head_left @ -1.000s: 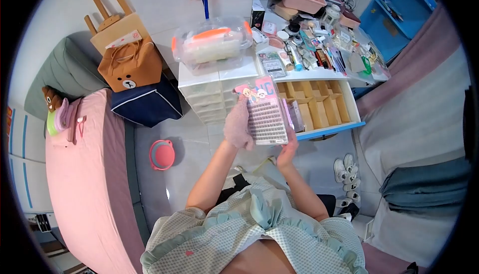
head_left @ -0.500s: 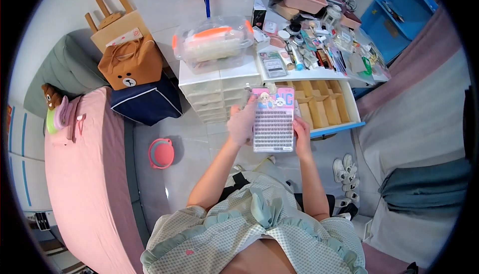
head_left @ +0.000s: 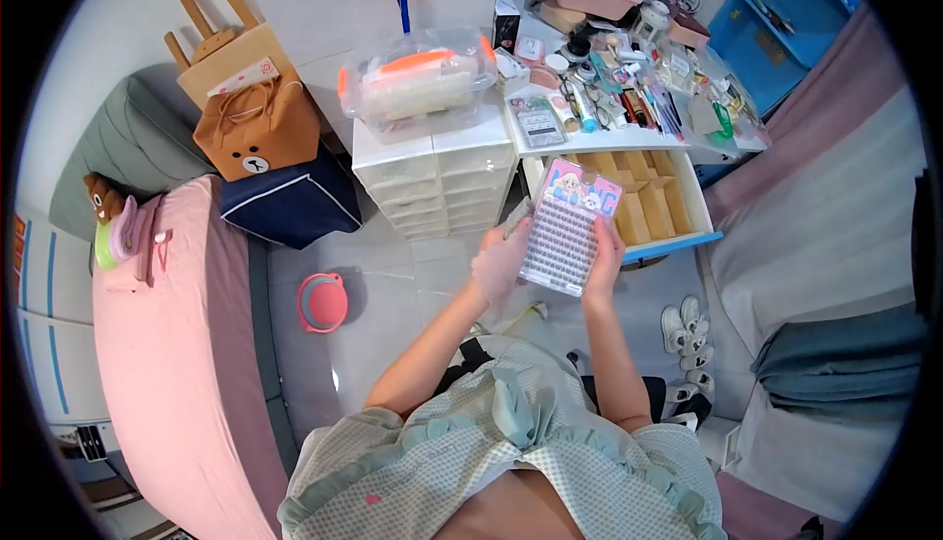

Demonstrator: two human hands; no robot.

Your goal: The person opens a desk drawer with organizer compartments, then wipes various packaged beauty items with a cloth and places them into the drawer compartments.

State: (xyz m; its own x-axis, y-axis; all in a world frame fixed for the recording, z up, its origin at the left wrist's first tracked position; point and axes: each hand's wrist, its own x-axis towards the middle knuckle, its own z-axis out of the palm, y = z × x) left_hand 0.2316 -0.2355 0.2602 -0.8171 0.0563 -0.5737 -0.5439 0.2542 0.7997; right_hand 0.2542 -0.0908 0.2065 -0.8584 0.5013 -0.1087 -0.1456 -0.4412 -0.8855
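A flat clear case (head_left: pixel 568 230) with rows of small black lash clusters and a pink cartoon header is tilted in front of my body. My right hand (head_left: pixel 603 263) grips its lower right edge. A pinkish-grey cloth (head_left: pixel 503 257) lies in and over my left hand (head_left: pixel 489 241), whose fingers are closed round it beside the case's left edge. Whether the left fingers also touch the case is hard to tell. Beyond the case, an open drawer (head_left: pixel 699 208) shows cardboard dividers.
The white desk (head_left: pixel 629 143) carries many cosmetics and boxes. To its left, a white drawer unit (head_left: pixel 408 178) supports a clear bin (head_left: pixel 417 88) with orange handles. A pink basin (head_left: pixel 322 303) and several shoes (head_left: pixel 675 332) are on the floor. A pink-covered bed (head_left: pixel 182 343) stands left.
The case has moved right, towards the drawer, and now tilts with its top to the right. My right hand has turned with it, while my left hand with the cloth has shifted right and slightly down.
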